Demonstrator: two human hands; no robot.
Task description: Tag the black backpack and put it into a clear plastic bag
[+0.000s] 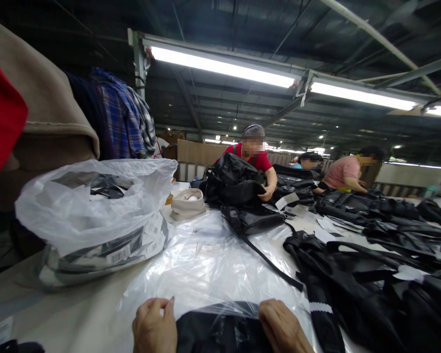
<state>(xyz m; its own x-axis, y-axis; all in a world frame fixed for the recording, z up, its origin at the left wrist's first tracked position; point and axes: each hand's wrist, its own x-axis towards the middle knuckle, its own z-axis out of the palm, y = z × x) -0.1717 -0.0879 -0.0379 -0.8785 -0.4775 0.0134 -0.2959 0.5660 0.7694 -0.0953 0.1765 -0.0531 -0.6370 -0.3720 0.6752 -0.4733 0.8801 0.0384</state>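
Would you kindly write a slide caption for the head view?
Left hand and right hand flank a black item partly under clear plastic, with black bags lying nearby.

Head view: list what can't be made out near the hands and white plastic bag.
Head view: near end of the black item, cut off by the bottom edge.
Head view: fingertips of the right hand, hidden by the hand itself.
Head view: full contents of the white plastic bag, hidden behind its cloudy sides.
Head view: print on the barcode label, too small to read.
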